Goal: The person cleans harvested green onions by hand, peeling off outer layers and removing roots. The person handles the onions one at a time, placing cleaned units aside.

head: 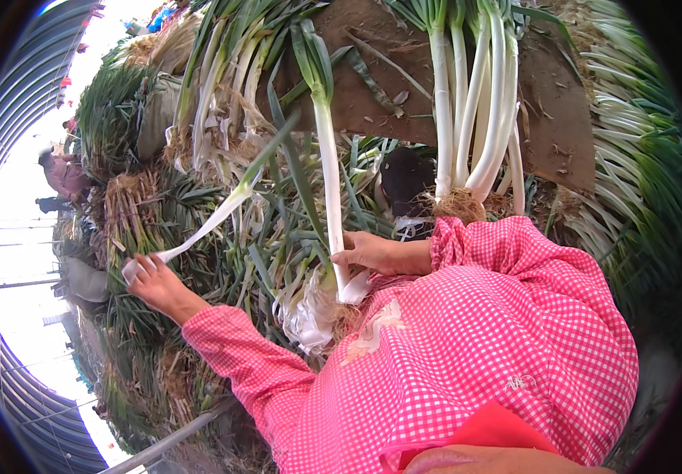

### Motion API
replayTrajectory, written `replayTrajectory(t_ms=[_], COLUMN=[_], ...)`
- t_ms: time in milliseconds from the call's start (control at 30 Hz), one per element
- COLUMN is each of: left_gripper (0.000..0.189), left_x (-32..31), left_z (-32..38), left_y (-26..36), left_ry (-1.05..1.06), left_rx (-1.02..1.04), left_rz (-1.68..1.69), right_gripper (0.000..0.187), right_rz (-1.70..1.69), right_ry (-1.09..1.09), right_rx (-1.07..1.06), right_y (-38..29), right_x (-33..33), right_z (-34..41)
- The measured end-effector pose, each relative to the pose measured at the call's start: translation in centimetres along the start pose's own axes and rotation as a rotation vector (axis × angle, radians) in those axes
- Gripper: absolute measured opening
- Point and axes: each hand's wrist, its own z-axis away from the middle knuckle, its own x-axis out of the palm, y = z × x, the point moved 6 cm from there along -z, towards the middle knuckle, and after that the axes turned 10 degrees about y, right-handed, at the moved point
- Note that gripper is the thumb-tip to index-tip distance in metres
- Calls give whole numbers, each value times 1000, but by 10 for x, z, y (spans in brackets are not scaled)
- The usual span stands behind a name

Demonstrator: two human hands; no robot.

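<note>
My right hand [370, 253] grips the lower white shaft of a long green onion [330, 172], which stands upright with its leaves towards the top of the picture and its roots near my apron. At the left, my left hand [154, 284] is closed on the end of a peeled strip of onion sheath and leaf [216, 216], stretched out up and to the right. White peeled skins [311, 314] lie beside the held onion's root. Cleaned onions [489, 106] with bare white shafts lie at the upper right, roots towards me. Unpeeled onions [216, 89] lie at the upper left.
A brown board [554, 124] lies beyond the cleaned onions. Leaf scraps [198, 237] cover the ground. A long row of onions [631, 148] runs down the right side. Tied bundles [113, 118] and a person in pink [65, 172] are at the far left. A dark shoe [406, 178] shows near the board.
</note>
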Motion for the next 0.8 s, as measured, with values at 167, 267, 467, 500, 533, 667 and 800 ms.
replayTrajectory(t_ms=[167,267,467,500,533,667,800], left_gripper=[37,46,61,68,71,61,27], left_x=[-41,-74,-69,-61,-53,-25,-10], left_z=[107,216,286,290,290,294,295], left_y=[-57,-111,-91,-84,-75,-47,-31], left_ry=[-265,-512,-688,-750,-892,-1056,-1032], left_rx=[-174,-918,-946,-852,-547,468,812], left_rz=[-767,-643,-613,-659,-896,-1326,-1096], right_gripper=[33,35,28,24,21,19,19], right_rz=[-6,27,14,-124,-253,-357,-276], right_ry=[-67,-154,156,224,324,418,447], right_rx=[75,-42,130,87,41,-62,-227], right_y=[-11,-25,-52,-64,-74,-93,-110], right_x=[11,20,10,6,2,11,19], right_z=[-5,-9,-35,-41,-46,-60,-63])
